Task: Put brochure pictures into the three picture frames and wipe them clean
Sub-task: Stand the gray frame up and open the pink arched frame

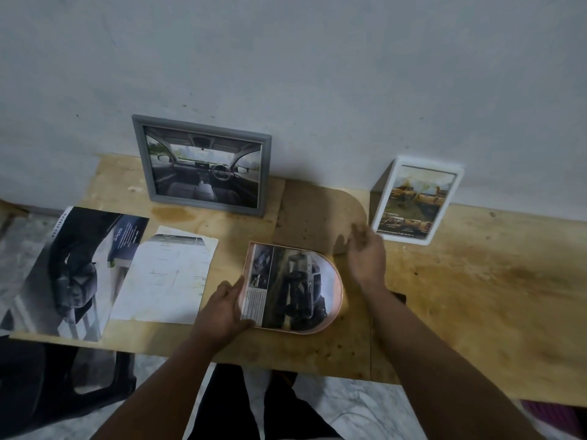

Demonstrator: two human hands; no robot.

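Pink-rimmed arched frame (293, 289) is held flat at centre by the left hand (222, 309) gripping its straight left edge, while the brown backing board (313, 214), just above it, is reached by the loosely spread right hand (365, 252).

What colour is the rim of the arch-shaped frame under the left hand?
Pale pink, seen in the head view: arch-shaped frame, held at its straight edge by the left hand.

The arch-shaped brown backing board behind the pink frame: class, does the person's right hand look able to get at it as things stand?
Probably yes. The right hand hovers open over the backing board's curved edge, with nothing between them. The left hand holds the pink frame, clear of the board.
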